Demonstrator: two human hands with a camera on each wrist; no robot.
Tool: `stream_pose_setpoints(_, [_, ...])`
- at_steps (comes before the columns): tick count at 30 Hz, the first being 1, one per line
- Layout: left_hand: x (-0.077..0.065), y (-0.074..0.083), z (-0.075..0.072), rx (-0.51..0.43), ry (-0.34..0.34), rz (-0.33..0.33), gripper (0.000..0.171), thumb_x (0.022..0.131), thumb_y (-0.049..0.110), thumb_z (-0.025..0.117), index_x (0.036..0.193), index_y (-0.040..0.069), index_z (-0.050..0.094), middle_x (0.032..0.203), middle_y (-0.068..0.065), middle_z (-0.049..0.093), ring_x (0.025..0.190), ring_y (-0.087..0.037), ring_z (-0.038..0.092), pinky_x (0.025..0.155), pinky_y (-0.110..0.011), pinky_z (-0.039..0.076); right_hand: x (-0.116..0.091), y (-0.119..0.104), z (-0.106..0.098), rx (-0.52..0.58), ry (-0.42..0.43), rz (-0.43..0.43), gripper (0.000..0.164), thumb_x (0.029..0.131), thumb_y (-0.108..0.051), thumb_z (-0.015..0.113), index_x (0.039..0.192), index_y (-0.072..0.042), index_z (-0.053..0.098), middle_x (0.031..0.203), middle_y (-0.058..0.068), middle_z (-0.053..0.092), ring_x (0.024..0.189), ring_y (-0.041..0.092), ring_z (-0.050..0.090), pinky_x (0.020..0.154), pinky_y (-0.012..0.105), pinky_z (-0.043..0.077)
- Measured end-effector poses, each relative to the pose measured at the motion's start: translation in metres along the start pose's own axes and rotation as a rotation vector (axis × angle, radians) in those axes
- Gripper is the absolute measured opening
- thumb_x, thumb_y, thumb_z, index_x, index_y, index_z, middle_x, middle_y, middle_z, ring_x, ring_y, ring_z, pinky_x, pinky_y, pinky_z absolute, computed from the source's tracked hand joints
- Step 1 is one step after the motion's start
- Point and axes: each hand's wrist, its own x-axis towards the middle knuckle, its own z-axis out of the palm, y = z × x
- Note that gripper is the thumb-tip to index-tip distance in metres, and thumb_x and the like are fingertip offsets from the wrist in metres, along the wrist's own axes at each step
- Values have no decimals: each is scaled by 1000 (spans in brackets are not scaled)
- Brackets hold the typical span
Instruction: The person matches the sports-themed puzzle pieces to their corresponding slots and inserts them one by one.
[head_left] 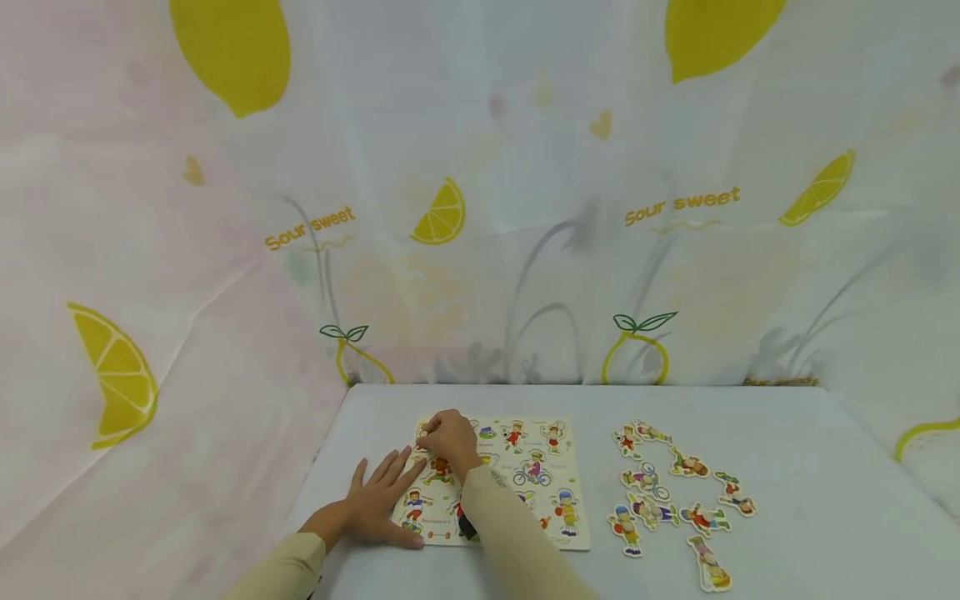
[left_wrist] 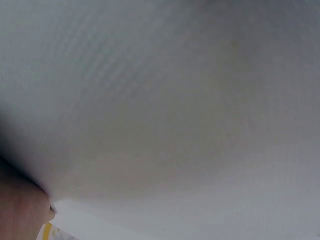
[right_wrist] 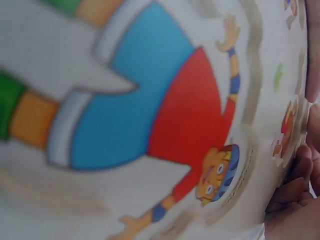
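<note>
A cream puzzle board [head_left: 580, 529] with sports figures lies on the white table. My right hand [head_left: 452, 439] bends over its upper left corner, thumb and fingertips pinching a small puzzle piece at the board's surface, mostly hidden by the fingers. In the right wrist view, these curled fingers [right_wrist: 295, 197] show at the right edge, beyond a large printed figure in a red shirt and blue shorts [right_wrist: 175, 110]. My left hand [head_left: 378, 504] lies flat with fingers spread, its fingertips at the board's left edge. Only a bit of the left hand [left_wrist: 22, 212] shows in its wrist view.
Several loose figure pieces lie to the right of the board, among them a cyclist [head_left: 647, 481], a blue-capped figure [head_left: 626, 530] and a long piece [head_left: 708, 565] nearest the front. A lemon-print curtain [head_left: 480, 275] hangs behind the table and along its left side.
</note>
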Motion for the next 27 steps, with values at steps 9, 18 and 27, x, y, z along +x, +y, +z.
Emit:
stream_pose_setpoints(9, [4, 0, 5, 18, -16, -54, 122, 64, 88, 62, 160, 34, 9, 168, -7, 0, 155, -33, 0, 112, -72, -7, 1, 2, 2, -42, 24, -11, 21, 79, -25, 84, 74, -13, 67, 70, -3, 65, 55, 10, 51, 49, 24, 39])
stream_pose_setpoints(18, [4, -3, 5, 34, -13, -55, 121, 64, 89, 59, 159, 35, 8, 168, -7, -2, 155, -33, -1, 112, -72, -7, 4, 1, -5, -14, -45, -4, 19, 79, -23, 84, 77, -13, 69, 74, -2, 65, 56, 12, 53, 49, 24, 42])
stream_pose_setpoints(27, [3, -2, 5, 0, -22, -67, 122, 63, 88, 62, 159, 36, 8, 168, -7, -2, 154, -35, 1, 112, -72, -9, 2, 4, -6, -43, -115, -20, 39, 78, -33, 84, 102, -8, 68, 100, 6, 69, 78, 20, 63, 68, 33, 53])
